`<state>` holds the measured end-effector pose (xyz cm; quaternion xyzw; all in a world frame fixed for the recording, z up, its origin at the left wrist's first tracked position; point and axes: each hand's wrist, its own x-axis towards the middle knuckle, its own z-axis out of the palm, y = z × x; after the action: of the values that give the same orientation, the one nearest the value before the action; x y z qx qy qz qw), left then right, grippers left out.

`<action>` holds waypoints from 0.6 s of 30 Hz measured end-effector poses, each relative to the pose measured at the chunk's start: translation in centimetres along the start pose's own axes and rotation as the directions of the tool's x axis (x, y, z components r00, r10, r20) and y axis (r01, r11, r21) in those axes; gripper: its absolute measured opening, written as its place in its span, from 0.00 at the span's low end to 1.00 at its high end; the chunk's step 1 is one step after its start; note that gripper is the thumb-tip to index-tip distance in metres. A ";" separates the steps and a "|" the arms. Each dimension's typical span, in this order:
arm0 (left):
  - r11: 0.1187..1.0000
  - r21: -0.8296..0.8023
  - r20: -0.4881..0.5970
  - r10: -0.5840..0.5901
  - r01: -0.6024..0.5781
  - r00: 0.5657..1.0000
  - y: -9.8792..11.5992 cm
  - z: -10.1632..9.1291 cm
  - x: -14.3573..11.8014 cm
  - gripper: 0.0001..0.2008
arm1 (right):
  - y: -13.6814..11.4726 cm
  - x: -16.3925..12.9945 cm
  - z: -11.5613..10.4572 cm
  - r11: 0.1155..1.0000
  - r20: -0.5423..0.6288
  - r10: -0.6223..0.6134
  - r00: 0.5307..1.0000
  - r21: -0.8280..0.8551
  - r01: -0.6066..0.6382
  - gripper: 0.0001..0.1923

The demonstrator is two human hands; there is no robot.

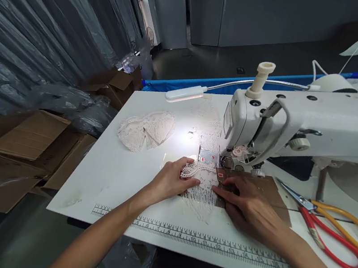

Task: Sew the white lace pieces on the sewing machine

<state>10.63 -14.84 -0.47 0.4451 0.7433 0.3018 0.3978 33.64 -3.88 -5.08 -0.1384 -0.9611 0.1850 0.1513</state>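
Observation:
A strip of white lace fabric [206,186] with a fringed lower edge lies flat at the sewing machine's needle area. My left hand [170,175] grips its left side, thumb below and fingers above a looped, dotted trim [194,169]. At the lace's right edge, my right hand [245,201] holds it with thumb and bent forefinger; the exact contact is partly hidden. The white sewing machine [243,117] stands just beyond both hands, its presser foot close to the lace's upper edge. More lace [211,130] spreads on the table behind the needle.
A finished-looking lace piece [147,130] rests on the white table [116,187] at left. Scissors [331,221] with orange and red handles lie to the right. A lamp [185,93] lights the work. A printed ruler [193,236] runs along the front edge; cardboard boxes [32,133] stand left.

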 end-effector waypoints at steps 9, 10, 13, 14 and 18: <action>0.990 0.113 -0.056 0.086 -0.079 0.995 -0.2 -0.8 0.0 0.25 | 0.0 0.0 0.5 1.000 -0.030 -0.010 0.999 -0.016 0.009 0.22; 0.990 0.117 -0.062 0.084 -0.076 0.995 -0.2 -0.8 0.0 0.23 | 0.0 0.0 0.5 1.000 -0.027 -0.006 1.000 -0.012 0.006 0.22; 0.988 0.129 -0.081 0.098 -0.087 0.992 -0.3 -0.8 0.1 0.17 | 0.0 -0.1 0.6 1.000 -0.028 0.005 1.000 -0.009 -0.006 0.22; 0.986 0.136 -0.087 0.106 -0.094 0.991 -0.3 -0.7 0.1 0.16 | 0.0 -0.1 0.6 1.000 -0.029 0.010 1.000 -0.010 -0.010 0.22; 0.984 0.136 -0.107 0.132 -0.117 0.985 -0.3 -0.5 0.1 0.16 | -0.1 -0.2 0.8 1.000 -0.045 0.020 0.999 -0.015 -0.020 0.21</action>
<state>10.04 -14.95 -0.50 0.4975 0.7536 0.3027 0.3048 33.49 -4.30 -5.74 -0.1533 -0.9575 0.1757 0.1700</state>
